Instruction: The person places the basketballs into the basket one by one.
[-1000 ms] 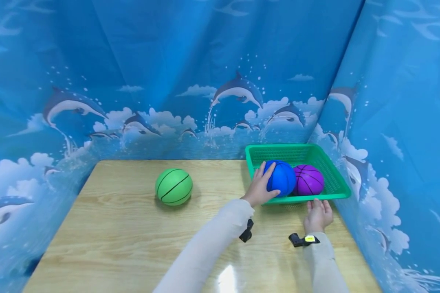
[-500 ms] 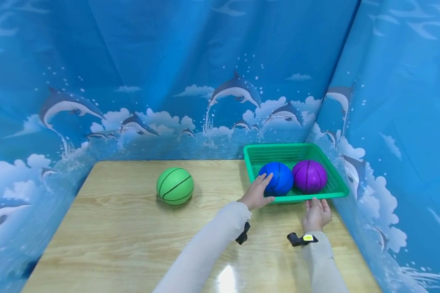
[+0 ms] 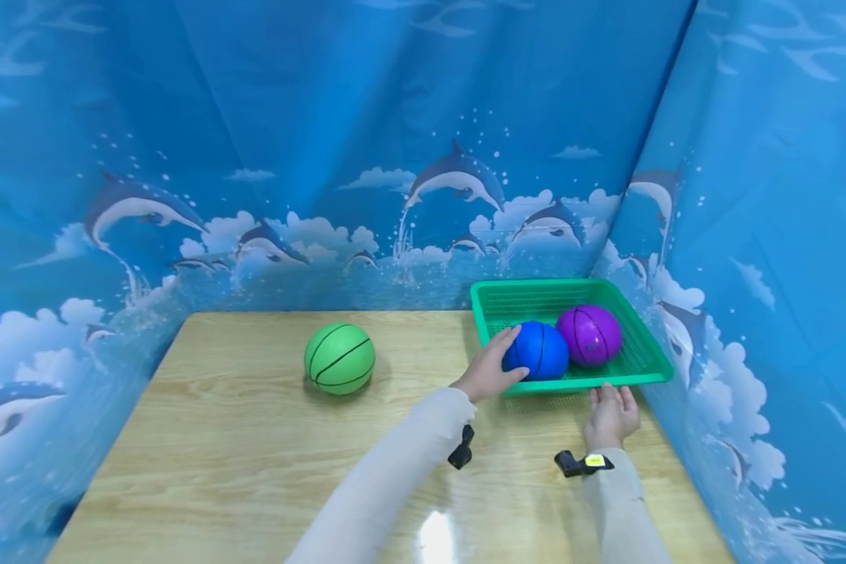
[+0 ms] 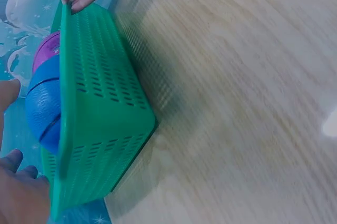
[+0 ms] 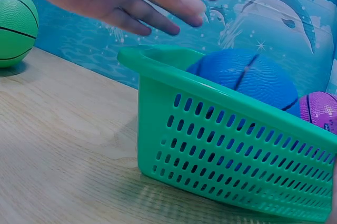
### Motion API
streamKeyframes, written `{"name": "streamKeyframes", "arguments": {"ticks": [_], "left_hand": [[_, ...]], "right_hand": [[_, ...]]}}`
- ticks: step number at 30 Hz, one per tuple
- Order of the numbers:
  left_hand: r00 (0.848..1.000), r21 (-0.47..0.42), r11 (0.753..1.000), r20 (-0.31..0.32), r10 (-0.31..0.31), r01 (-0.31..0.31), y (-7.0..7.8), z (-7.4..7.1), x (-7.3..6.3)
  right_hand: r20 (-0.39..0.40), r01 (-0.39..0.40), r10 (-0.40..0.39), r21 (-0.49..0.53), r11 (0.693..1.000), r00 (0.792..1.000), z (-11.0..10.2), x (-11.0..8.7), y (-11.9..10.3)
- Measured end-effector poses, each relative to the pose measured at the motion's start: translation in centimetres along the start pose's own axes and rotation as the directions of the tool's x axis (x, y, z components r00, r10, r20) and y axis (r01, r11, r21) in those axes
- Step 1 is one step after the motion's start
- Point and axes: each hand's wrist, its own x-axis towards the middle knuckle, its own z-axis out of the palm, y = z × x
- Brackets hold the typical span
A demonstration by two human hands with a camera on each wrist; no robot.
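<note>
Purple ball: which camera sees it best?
The head view: it shows the purple ball nearly whole, inside the green basket. The left wrist view shows only a small part; the right wrist view cuts it off at the picture's edge.

Basket [image 4: 108, 124]: moulded-looking plastic, perforated walls, smooth rim, slight sheen. Blue ball [image 5: 266, 81]: rubbery, finely pebbled skin, satin. Purple ball [image 3: 589, 338]: same rubbery look, small bright highlights. Green ball [image 3: 334, 348]: rubbery, fairly matt in head view. Table [image 3: 254, 446]: wood-grain top, smooth, glossy enough for hard white glare; solid wood or laminate, can't tell. Backdrop [image 3: 310, 141]: printed sheet, cloth or vinyl unclear, soft creases, low sheen. Sleeves [image 3: 395, 476]: pale cloth, matt, wrinkled at cuffs. Wrist mounts [image 3: 569, 464]: black, plastic-looking.
</note>
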Motion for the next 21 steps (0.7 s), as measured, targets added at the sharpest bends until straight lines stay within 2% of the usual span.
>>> {"name": "streamKeyframes", "arguments": {"ticks": [12, 17, 21], "left_hand": [[1.0, 0.024, 0.999, 0.012, 0.02, -0.021, 0.4, -3.3, -1.0], [0.998, 0.039, 0.999, -0.062, 0.014, -0.011, 0.1, -5.0, -1.5], [0.99, 0.04, 0.999, -0.139, 0.008, -0.002, -0.4, -6.6, -2.1]], "right_hand": [[-0.008, -0.005, 0.005, 0.011, 1.0, 1.0, -0.1, 0.0, 0.0], [-0.006, -0.006, 0.006, 0.017, 1.0, 1.0, 0.0, -0.3, -0.1], [-0.001, -0.008, 0.008, 0.007, 1.0, 1.0, 0.0, -0.4, -0.1]]}}
